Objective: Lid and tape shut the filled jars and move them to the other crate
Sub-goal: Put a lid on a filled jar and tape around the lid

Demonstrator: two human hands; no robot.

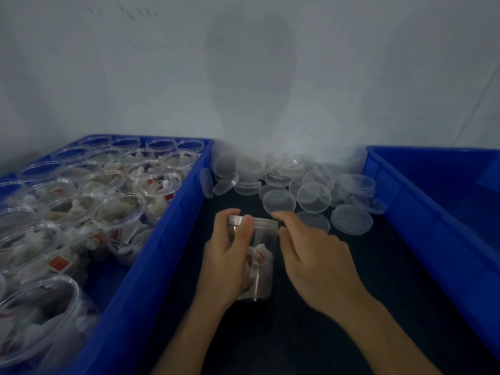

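The left hand [230, 255] is wrapped round a jar [258, 262], with the thumb up on the lid [253, 222]. The right hand [311, 253] is at the other side of the lid, fingers curled by its edge; I cannot tell if they pinch the lid, some tape, or nothing, because it is blurry there. The jar stands on the dark table [365, 307], between the two crates, with white bits and a little red inside.

It looks like the lid is being put on or taped. To do this well, hold the jar still with the left hand, keep the lid flat, and press or turn it until it sits even all round.

Just behind is a pile of lids [311, 190]. The left crate [167, 239] is packed with open jars [113, 207]. The right crate [433, 201] looks bare where it shows
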